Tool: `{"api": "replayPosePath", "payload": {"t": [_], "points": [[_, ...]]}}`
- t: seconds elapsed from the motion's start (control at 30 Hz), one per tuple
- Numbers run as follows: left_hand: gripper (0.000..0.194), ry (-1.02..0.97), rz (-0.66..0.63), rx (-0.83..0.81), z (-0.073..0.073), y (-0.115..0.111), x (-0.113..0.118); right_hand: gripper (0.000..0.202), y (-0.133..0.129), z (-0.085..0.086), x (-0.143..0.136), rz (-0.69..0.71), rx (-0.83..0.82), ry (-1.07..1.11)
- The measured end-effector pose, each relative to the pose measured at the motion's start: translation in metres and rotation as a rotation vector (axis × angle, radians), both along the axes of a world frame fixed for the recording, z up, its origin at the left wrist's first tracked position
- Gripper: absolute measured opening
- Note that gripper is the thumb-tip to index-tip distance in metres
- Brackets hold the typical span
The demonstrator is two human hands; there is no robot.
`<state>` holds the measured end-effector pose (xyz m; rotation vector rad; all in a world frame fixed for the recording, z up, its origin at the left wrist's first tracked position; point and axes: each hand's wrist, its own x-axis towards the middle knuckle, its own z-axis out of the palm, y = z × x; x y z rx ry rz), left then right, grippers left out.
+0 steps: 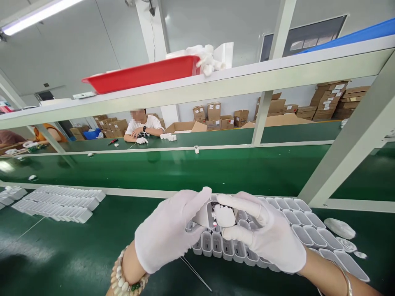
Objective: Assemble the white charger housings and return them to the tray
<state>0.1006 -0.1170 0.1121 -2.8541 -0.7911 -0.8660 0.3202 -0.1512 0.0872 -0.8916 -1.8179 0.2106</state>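
Observation:
Both hands wear white gloves and meet in front of me, above the rows of housings. My left hand [174,230] is closed round a pale plastic housing [202,216], its thumb and fingers on opposite sides. The housing's open end faces right and shows dark inner parts and a small pink spot. Close against that end is my right hand [265,230], with bent fingers pressed together. Whatever lies between them is hidden by the glove. Beneath the hands stand rows of open pale plastic housings [228,248]. A pair of metal tweezers [196,273] lies on the green bench below my left hand.
More white housings [58,201] lie in rows at left. Clear plastic wrap [340,228] is at right. A slanted post [348,135] and an overhead shelf [240,84] with a red tray [145,75] frame the bench. Across the green belt [173,168] sits another person [151,122].

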Motion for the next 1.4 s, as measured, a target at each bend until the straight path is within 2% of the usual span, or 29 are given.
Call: {"api": "replayPosePath", "payload": {"t": [0.2,0.33,0.53,0.6,0.67,0.73,0.87,0.97,1.13,1.3,1.4], "points": [[0.082,0.005,-0.014,0.026,0.0,0.001,0.002,0.038,0.0,-0.006,0.001,0.033,0.025,-0.031],[0.087,0.048,0.027,0.03,-0.003,0.002,0.001,0.036,-0.002,-0.003,0.0,0.015,-0.086,-0.067],[0.087,0.022,0.009,0.046,-0.004,0.001,0.004,0.02,-0.004,0.003,-0.003,-0.045,-0.222,-0.159],[0.086,0.004,-0.013,0.043,-0.002,-0.001,0.005,0.027,-0.002,-0.002,-0.004,-0.047,-0.172,-0.156],[0.084,-0.025,-0.047,0.041,-0.001,-0.002,0.007,0.043,0.0,-0.009,-0.004,-0.037,-0.099,-0.127],[0.083,-0.052,-0.065,0.026,-0.002,-0.003,0.008,0.056,0.003,-0.016,-0.005,0.024,-0.011,-0.039],[0.08,-0.093,-0.047,-0.033,-0.008,-0.002,0.008,0.06,0.008,-0.02,-0.004,0.098,0.17,0.053],[0.077,-0.125,-0.05,-0.056,-0.013,-0.001,0.01,0.054,0.007,-0.017,-0.003,0.086,0.17,-0.069],[0.075,-0.17,-0.065,-0.059,-0.014,0.0,0.016,0.029,-0.003,-0.013,-0.005,-0.02,-0.06,-0.239],[0.074,-0.256,-0.171,-0.05,-0.01,-0.002,0.022,0.024,-0.007,-0.019,-0.008,-0.081,0.005,-0.214],[0.073,-0.294,-0.198,-0.056,-0.015,-0.003,0.025,0.015,-0.006,-0.022,-0.009,-0.108,0.062,-0.184]]}}
